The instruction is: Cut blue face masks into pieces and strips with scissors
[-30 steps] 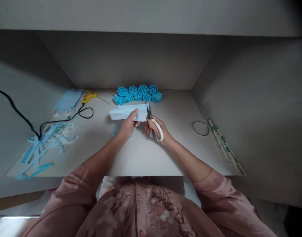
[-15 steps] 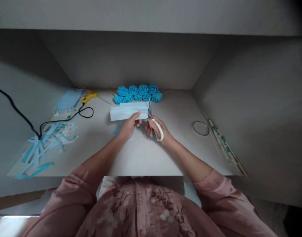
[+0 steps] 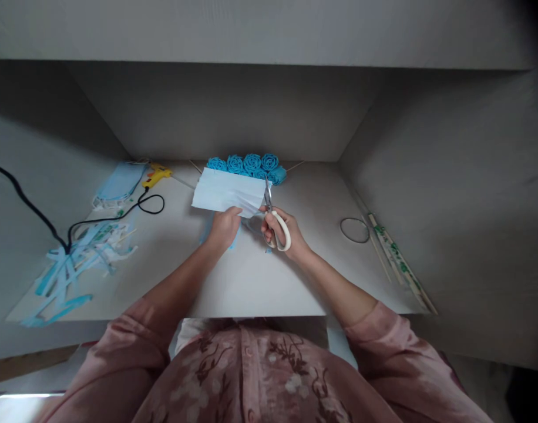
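Note:
My left hand (image 3: 225, 228) pinches the lower edge of a pale blue sheet of face-mask fabric (image 3: 229, 191), which is spread out and tilted up. My right hand (image 3: 283, 228) is wrapped round the white handles of a pair of scissors (image 3: 281, 236). The blades point away from me, against the sheet's right edge; whether they are apart I cannot tell. Just behind the sheet lie several blue rolled flowers (image 3: 252, 162), partly covered by it. Under my left hand a piece of blue material (image 3: 234, 239) rests on the table.
At the left lie a stack of blue face masks (image 3: 119, 183), a yellow glue gun (image 3: 157, 175) with a black cord, and a heap of cut strips (image 3: 75, 267). A metal ring (image 3: 355, 230) and thin sticks with green-printed wrapping (image 3: 396, 255) are at the right, near the side wall.
The folded sheet has opened out into a wider piece and now covers part of the flowers. My left hand has shifted slightly left and down. The scissors stay nearly in place.

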Demonstrator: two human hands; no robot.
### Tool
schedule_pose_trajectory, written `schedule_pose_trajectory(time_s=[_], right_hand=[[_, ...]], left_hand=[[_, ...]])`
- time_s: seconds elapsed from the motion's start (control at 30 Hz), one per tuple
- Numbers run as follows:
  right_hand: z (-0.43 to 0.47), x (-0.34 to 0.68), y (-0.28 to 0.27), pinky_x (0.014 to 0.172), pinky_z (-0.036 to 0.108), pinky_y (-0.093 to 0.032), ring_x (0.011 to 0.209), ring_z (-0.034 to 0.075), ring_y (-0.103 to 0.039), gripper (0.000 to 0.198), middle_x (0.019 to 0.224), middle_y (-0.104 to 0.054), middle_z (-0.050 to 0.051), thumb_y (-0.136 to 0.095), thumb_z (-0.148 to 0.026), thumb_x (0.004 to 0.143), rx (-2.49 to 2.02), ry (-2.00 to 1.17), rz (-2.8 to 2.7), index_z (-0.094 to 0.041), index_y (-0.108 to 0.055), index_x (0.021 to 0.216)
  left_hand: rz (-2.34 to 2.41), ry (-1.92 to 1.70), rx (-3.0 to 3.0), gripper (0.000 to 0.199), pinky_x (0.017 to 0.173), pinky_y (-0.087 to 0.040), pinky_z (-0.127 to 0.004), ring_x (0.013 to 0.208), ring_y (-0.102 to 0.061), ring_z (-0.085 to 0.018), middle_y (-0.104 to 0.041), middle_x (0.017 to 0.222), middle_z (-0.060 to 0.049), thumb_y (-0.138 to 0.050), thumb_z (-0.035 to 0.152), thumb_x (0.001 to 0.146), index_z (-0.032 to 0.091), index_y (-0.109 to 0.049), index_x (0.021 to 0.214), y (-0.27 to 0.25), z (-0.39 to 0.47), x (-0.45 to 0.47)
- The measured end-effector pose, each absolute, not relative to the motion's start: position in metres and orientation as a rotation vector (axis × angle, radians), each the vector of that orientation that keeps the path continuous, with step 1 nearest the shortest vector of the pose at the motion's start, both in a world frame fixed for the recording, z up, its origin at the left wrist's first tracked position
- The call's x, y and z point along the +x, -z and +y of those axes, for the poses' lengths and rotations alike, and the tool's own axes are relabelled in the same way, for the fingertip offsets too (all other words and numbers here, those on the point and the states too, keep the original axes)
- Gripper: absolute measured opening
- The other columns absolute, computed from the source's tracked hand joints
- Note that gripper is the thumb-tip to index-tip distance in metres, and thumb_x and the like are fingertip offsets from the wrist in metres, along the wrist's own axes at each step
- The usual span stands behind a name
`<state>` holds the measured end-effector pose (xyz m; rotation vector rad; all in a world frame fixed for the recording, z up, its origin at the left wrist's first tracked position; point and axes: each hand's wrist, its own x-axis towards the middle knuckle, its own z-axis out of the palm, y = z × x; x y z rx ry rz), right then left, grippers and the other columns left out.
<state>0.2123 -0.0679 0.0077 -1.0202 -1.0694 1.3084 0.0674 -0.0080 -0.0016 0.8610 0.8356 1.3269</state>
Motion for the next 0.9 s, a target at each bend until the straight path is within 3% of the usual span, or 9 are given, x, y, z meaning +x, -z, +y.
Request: schedule_pose_trajectory(time_s=[0.13,0.27,0.4,0.63,0.8,0.9], right_hand=[[-0.068,0.212,-0.007,0.037,0.019,-0.035,0.041,0.006,-0.045,0.047,0.059,-0.055,-0.005,-0.069,-0.057,0.074,-1.028,-1.291,-1.108,-0.017,-0.060,0.098],[-0.070,0.210,-0.005,0.038,0.019,-0.035,0.041,0.005,-0.043,0.050,0.059,-0.055,-0.005,-0.071,-0.055,0.072,-1.014,-1.311,-1.172,-0.017,-0.061,0.103],[-0.072,0.207,-0.003,0.039,0.019,-0.035,0.041,0.005,-0.043,0.054,0.059,-0.056,-0.005,-0.073,-0.054,0.071,-0.990,-1.349,-1.208,-0.016,-0.062,0.108],[-0.073,0.207,-0.004,0.039,0.019,-0.035,0.042,0.005,-0.044,0.050,0.060,-0.056,-0.005,-0.071,-0.055,0.073,-0.989,-1.342,-1.207,-0.017,-0.061,0.103],[-0.072,0.209,-0.005,0.039,0.019,-0.035,0.043,0.006,-0.046,0.045,0.062,-0.055,-0.003,-0.068,-0.058,0.075,-0.993,-1.299,-1.252,-0.017,-0.059,0.090],[-0.071,0.211,-0.005,0.042,0.019,-0.037,0.047,0.007,-0.048,0.049,0.065,-0.056,-0.003,-0.066,-0.060,0.076,-0.987,-1.274,-1.290,-0.017,-0.059,0.098]], left_hand=[[0.527,-1.342,0.826,0.029,0.090,-0.048,-0.036,0.111,-0.059,-0.025,-0.069,0.098,-0.007,-0.072,0.030,0.064,0.018,-0.063,0.089,-0.011,-0.014,0.076],[0.543,-1.342,0.750,0.045,0.093,-0.048,-0.036,0.117,-0.057,-0.026,-0.067,0.112,-0.010,-0.070,0.053,0.072,0.018,-0.062,0.098,-0.013,-0.013,0.075],[0.576,-1.346,0.688,0.041,0.091,-0.049,-0.032,0.110,-0.061,-0.022,-0.068,0.113,-0.008,-0.075,0.042,0.069,0.017,-0.062,0.098,-0.012,-0.009,0.071],[0.714,-1.317,0.696,0.029,0.080,-0.051,-0.032,0.080,-0.066,-0.018,-0.070,0.083,-0.003,-0.080,0.030,0.062,0.015,-0.064,0.082,-0.012,-0.017,0.074],[0.742,-1.383,0.779,0.028,0.080,-0.049,-0.029,0.079,-0.064,-0.016,-0.070,0.085,-0.001,-0.080,0.030,0.062,0.016,-0.066,0.081,-0.010,-0.019,0.077],[0.747,-1.396,0.761,0.030,0.080,-0.048,-0.028,0.082,-0.064,-0.016,-0.070,0.088,-0.001,-0.080,0.031,0.062,0.016,-0.065,0.084,-0.008,-0.017,0.076]])
